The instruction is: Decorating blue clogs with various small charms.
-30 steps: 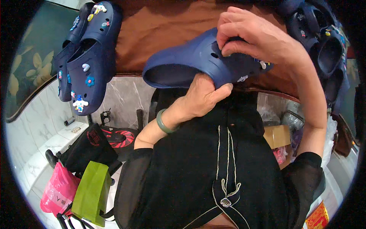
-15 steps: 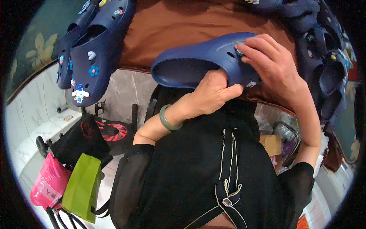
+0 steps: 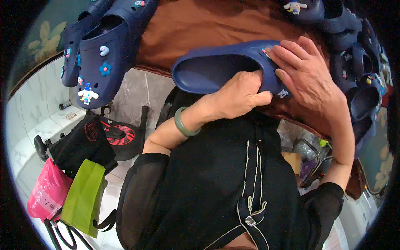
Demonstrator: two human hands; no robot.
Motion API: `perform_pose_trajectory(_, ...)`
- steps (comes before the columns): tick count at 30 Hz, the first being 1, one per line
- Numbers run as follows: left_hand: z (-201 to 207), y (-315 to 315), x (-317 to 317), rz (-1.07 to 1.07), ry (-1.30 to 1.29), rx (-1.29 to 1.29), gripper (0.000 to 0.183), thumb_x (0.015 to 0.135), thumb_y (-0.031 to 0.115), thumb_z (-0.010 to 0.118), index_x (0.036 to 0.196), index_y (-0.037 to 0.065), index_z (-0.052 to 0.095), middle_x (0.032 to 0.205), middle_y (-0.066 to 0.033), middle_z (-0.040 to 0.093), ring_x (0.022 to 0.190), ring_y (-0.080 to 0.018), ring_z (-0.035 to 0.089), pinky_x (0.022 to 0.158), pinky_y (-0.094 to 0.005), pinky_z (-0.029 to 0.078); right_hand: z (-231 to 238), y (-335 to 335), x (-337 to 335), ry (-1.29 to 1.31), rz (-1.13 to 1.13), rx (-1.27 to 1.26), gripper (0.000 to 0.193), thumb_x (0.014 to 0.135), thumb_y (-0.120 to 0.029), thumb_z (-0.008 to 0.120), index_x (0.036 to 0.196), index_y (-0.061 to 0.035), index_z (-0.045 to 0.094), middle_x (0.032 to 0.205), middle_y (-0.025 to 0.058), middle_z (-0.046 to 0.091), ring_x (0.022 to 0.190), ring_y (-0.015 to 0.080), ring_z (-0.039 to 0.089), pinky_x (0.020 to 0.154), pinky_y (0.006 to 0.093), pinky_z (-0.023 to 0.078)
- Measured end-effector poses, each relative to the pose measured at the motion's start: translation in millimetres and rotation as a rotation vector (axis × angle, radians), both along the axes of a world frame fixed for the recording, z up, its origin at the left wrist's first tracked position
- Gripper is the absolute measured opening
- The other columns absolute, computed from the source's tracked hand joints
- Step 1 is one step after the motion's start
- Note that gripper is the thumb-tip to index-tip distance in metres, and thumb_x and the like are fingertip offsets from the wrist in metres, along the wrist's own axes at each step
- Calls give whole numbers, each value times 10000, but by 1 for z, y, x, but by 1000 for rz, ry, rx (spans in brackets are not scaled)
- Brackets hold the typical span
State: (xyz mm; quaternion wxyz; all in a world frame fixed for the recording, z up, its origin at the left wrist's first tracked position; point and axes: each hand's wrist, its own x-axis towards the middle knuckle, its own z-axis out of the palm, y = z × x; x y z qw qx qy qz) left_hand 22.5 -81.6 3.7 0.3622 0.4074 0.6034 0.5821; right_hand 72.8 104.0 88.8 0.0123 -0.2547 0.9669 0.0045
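A dark blue clog (image 3: 246, 48) lies on its side across the near part of the brown cloth, its opening facing me. My left hand (image 3: 241, 96) grips its upper, with fingers inside the opening and the thumb outside. Bent over the toe part is my right hand (image 3: 308, 77), its fingertips closed around a small pinkish shoe charm (image 3: 265, 51) on the upper. Its stem, if any, is hidden. A small whitish charm (image 3: 282, 93) sits lower on the same upper, near my left thumb.
Decorated blue clogs (image 3: 93, 68) stand at the left on the brown cloth (image 3: 200, 25), and several more (image 3: 362, 79) are piled at the right. Below left are a green bag (image 3: 83, 196), a pink package (image 3: 48, 189) and a black bag (image 3: 85, 143). A cardboard box (image 3: 291, 161) is below right.
The clog and both hands have shifted slightly right in view. My right fingers now cover more of the charm on the upper. My left hand keeps its grip.
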Motion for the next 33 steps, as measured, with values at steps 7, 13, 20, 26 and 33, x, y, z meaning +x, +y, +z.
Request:
perform_pose_trajectory(7, 11, 20, -15, 27, -139, -3, 270, 780, 189, 602, 940, -29, 595, 815, -54, 601, 790, -135, 530, 745, -327, 458, -22, 12, 0, 41, -119, -118, 340, 892, -131, 457, 1190, 2, 554, 1138, 138, 547, 1072, 291, 500, 974, 429, 339)
perform_pose_trajectory(13, 14, 2, -3, 63, 289, -113, 349, 808, 315, 637, 821, -27, 564, 730, -237, 602, 668, -397, 592, 600, -426, 458, -14, 0, 19, 214, -200, -89, 399, 876, -169, 527, 1235, 4, 519, 1201, 144, 495, 1149, 299, 466, 1022, 437, 310)
perform_pose_trajectory(20, 61, -51, -17, 91, 487, -193, 435, 798, 379, 646, 635, -2, 511, 605, -241, 519, 622, -421, 553, 550, -477, 415, -65, 64, 47, 519, -683, -934, 376, 1001, -271, 412, 1200, 4, 574, 1186, 167, 530, 1100, 283, 541, 951, 358, 420)
perform_pose_trajectory(26, 159, -112, -50, 596, 399, -367, 374, 783, 286, 726, 991, -17, 657, 813, -107, 668, 740, -110, 572, 717, -301, 490, -118, 76, 50, 385, -753, -781, 212, 960, -110, 493, 1074, 11, 624, 1097, 156, 598, 1032, 284, 578, 893, 334, 449)
perform_pose_trajectory(33, 162, -157, -178, 922, 351, -256, 282, 842, 195, 656, 1004, -35, 653, 871, -36, 657, 748, -117, 593, 700, -275, 488, -121, 77, 46, 437, -696, -747, 158, 922, -87, 559, 1033, -4, 636, 1068, 156, 601, 999, 299, 579, 866, 348, 460)
